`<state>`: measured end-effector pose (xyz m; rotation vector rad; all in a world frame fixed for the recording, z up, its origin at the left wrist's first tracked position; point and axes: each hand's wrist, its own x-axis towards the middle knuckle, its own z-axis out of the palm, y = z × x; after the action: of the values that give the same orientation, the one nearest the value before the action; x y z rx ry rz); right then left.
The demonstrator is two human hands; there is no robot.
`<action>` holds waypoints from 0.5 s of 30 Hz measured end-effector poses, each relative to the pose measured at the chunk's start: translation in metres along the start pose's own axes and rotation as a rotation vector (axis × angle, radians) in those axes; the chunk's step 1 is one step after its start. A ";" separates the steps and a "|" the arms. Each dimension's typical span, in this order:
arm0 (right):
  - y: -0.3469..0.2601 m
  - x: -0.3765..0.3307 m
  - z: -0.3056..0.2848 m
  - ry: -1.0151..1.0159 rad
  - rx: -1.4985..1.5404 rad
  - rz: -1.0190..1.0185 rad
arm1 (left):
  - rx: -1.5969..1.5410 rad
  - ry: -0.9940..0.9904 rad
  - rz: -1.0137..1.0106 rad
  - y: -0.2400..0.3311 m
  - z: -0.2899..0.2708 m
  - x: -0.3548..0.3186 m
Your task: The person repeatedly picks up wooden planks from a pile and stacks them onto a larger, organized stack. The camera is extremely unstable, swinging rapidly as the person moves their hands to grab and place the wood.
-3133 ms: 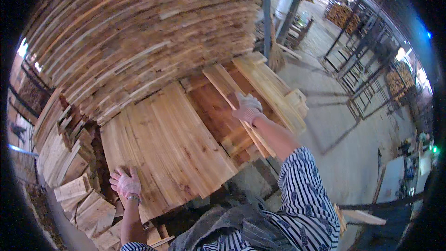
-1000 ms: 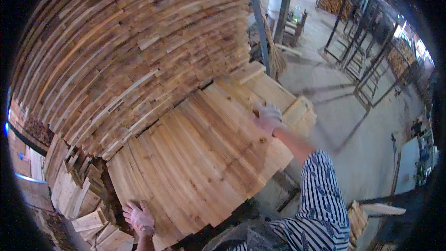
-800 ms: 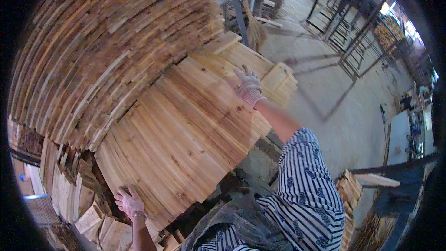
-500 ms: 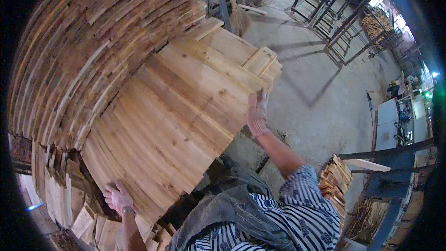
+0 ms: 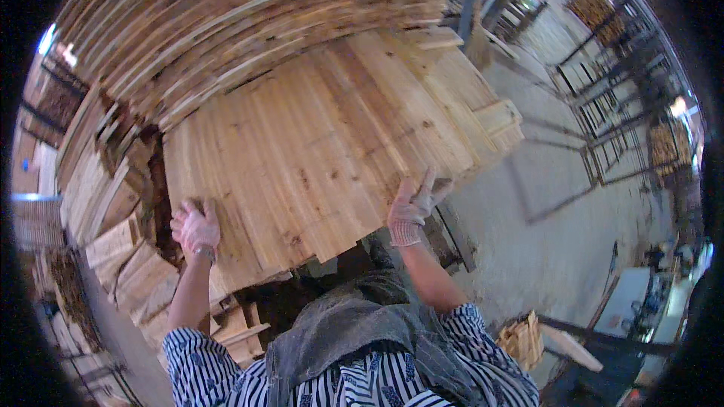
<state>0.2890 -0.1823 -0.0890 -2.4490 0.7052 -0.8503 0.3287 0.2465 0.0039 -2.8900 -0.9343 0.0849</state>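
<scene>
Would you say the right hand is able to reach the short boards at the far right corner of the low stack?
Probably yes: the right hand already rests on the stack's near edge, and nothing lies between it and those short boards.

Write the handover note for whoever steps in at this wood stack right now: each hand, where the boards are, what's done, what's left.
Left hand: gloved, flat on the near left edge of the low layer of boards; not gripping anything that I can see.
Right hand: gloved, fingers spread, pressed against the near right edge of the same layer.
Boards: pale planks lie side by side as a flat layer in front of the tall stack of boards. Loose offcuts sit at the left.
Done: the layer looks mostly filled and fairly flush.
Left: probably squaring the near edge; the right-hand end looks stepped and uneven.
</scene>
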 end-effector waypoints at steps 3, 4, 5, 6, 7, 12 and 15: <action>-0.001 -0.003 0.002 0.001 -0.077 -0.126 | 0.031 0.006 -0.005 -0.004 -0.002 0.003; 0.000 -0.003 -0.007 -0.021 -0.032 -0.151 | -0.022 -0.013 0.036 -0.012 -0.002 0.005; -0.001 -0.008 -0.020 -0.060 0.118 -0.086 | -0.064 -0.070 0.052 -0.021 0.000 0.010; -0.004 -0.012 -0.035 -0.093 0.264 -0.053 | -0.195 -0.098 0.041 -0.033 0.001 0.014; -0.009 -0.021 -0.050 -0.138 0.262 -0.138 | -0.365 -0.097 0.080 -0.049 0.004 0.017; -0.071 -0.057 -0.077 -0.313 0.233 -0.869 | -0.926 -0.414 -0.132 -0.110 0.028 0.020; -0.099 -0.051 -0.059 -0.479 0.258 -1.043 | -0.776 -0.344 -0.105 -0.113 0.038 0.015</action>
<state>0.2466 -0.0902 -0.0144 -2.5327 -0.8735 -0.5533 0.2723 0.3494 -0.0214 -3.5904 -1.4415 0.2732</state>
